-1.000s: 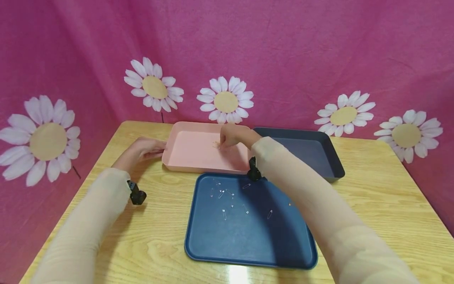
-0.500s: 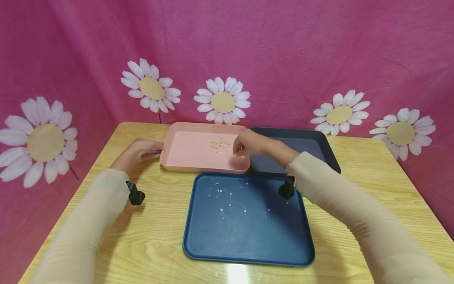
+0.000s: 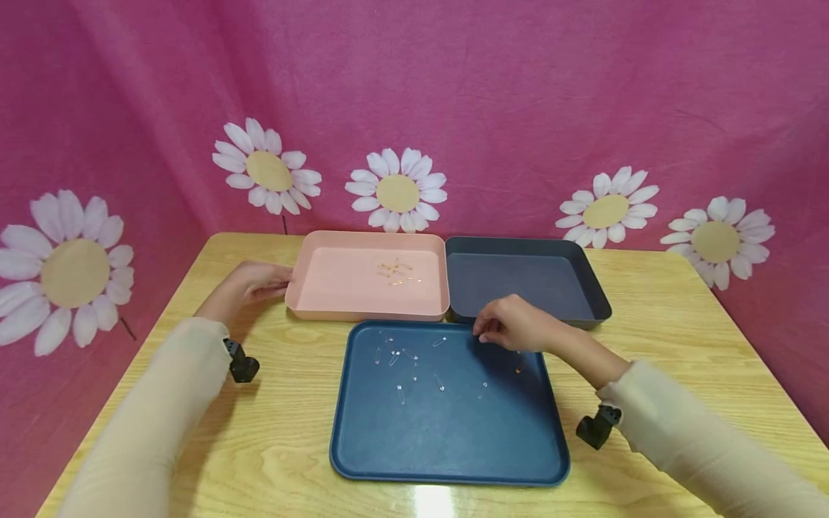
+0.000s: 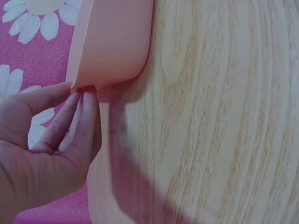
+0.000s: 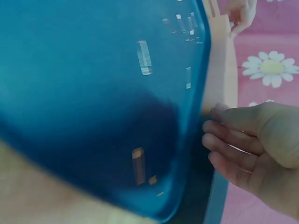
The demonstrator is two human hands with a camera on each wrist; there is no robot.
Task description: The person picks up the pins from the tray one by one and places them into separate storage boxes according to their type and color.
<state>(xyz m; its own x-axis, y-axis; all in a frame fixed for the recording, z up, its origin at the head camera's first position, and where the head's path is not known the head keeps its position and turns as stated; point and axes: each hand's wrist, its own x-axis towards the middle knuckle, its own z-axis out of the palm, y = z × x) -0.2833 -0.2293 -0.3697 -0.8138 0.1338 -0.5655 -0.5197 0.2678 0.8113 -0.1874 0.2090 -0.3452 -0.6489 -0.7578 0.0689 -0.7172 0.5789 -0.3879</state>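
My left hand (image 3: 255,284) is at the left end of a pink tray (image 4: 114,51), thumb at the rim and fingers against the outer wall, pinching it. Gold safety pins (image 3: 396,272) lie loose inside that tray. My right hand (image 3: 514,324) hovers over the far right part of a blue tray (image 3: 447,446), fingers loosely bent and nothing between them. Silver safety pins (image 3: 439,383) are scattered on the blue tray's far half. Near its right edge, below my right hand, is a gold safety pin (image 5: 138,166).
A dark grey tray (image 3: 518,280) stands against the right end of the pink one, behind the blue tray. All three sit on a wooden table (image 3: 285,424). A pink cloth with daisies (image 3: 505,108) hangs behind the table.
My right hand has left the pink tray, moving right and nearer to me over the blue tray; gold pins stay behind in the pink tray. My left hand keeps its place at the rim.
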